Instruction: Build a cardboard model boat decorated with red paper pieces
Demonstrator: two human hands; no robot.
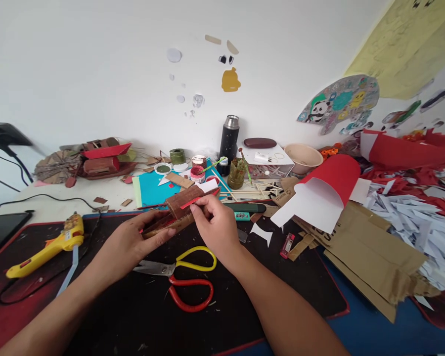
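Note:
My left hand (131, 242) grips a small brown cardboard model boat (181, 199) from its left end, thumb along the near side and fingers behind. The boat has a rounded cover on top and is held tilted above the dark mat. Between the thumb and fingers of my right hand (220, 230) is a thin red paper strip (189, 202), placed against the boat's side near the cover. Fingertips partly hide the boat's right end. Below both hands lie scissors (166, 269) with one yellow and one red handle.
A yellow glue gun (66, 240) rests at left, its cord trailing. Paint jars (197, 173), a black flask (230, 137) and sticks stand behind. Right are a curved red paper sheet (333, 180), cardboard (374, 262) and shredded paper (415, 222). Another model boat (102, 165) sits back left.

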